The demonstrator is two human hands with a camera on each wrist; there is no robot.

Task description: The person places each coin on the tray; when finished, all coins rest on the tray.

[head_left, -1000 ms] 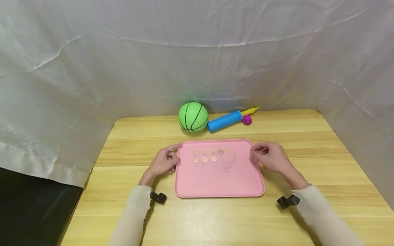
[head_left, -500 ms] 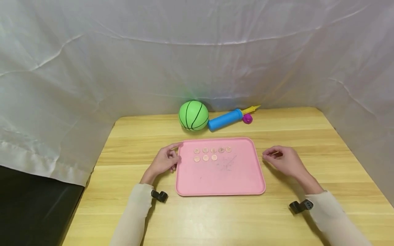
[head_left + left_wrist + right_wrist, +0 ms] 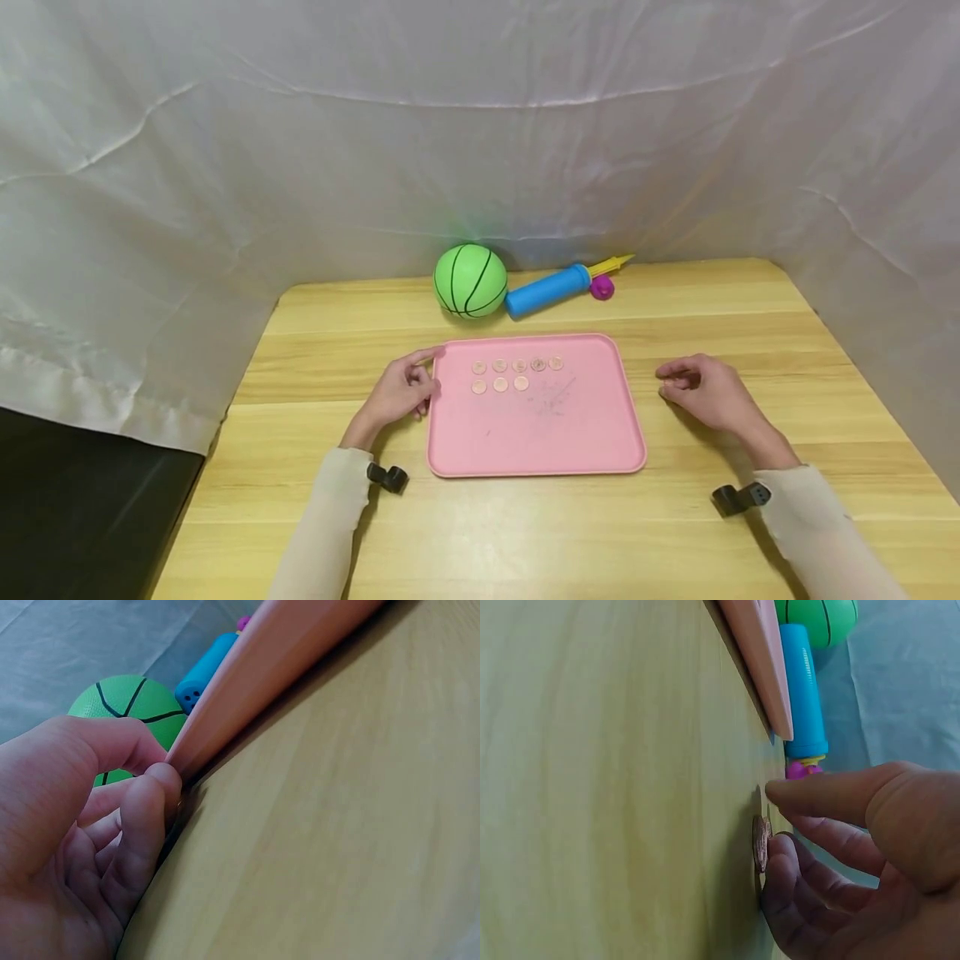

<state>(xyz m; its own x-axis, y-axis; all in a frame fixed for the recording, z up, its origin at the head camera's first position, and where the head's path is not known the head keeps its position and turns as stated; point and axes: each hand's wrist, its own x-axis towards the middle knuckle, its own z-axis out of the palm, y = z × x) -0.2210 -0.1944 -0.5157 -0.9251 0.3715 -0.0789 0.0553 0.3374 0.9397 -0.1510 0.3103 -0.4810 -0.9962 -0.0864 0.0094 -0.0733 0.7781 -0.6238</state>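
Note:
On the wooden table lies a pink tray [image 3: 537,442], with several copper coins [image 3: 519,365] in a back row and three coins [image 3: 500,385] in front of them. My left hand [image 3: 397,390] grips the tray's left rim; in the left wrist view, thumb and finger [image 3: 142,791] meet at the tray's edge. Right of the tray, my right hand [image 3: 705,392] is low over the table. The right wrist view shows a few stacked copper coins [image 3: 761,844] against its fingertips, while the thumb stands apart from them. How many coins are there is unclear.
Behind the tray are a green ball [image 3: 470,282], a blue hand pump [image 3: 547,292] with a yellow nozzle, and a small purple object [image 3: 602,287]. A pale cloth [image 3: 480,150] hangs behind and beside the table.
My right hand has moved right, from over the tray's right rim to the table beside it. The left hand stays at the tray's left rim, and the coins in the tray keep their places.

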